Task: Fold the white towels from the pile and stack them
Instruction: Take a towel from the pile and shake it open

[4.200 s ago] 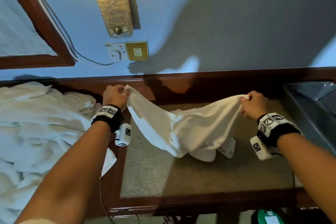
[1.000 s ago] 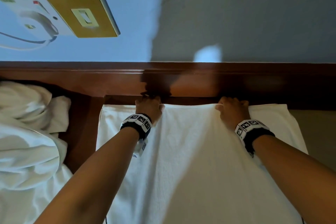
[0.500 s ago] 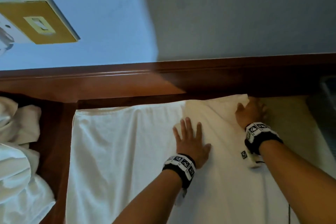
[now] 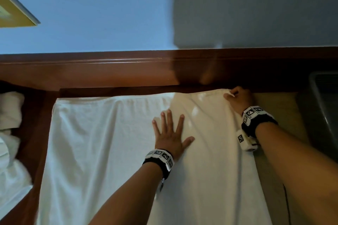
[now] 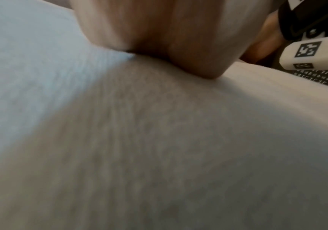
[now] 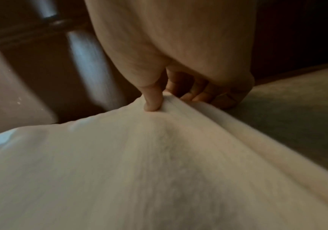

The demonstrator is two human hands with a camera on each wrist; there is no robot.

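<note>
Wooden desk [image 4: 117,76], white towel [image 4: 102,144] spread flat; left hand [image 4: 171,136] pressing, fingers splayed; right hand [image 4: 239,99] pinching far corner

Bedroom: wooden headboard [image 4: 109,71], wall switch [image 4: 12,12]

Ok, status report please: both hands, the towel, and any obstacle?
Left hand flat on spread white towel. Right hand pinches its far right corner. Crumpled white towel pile left, apart. No obstacle seen.
</note>
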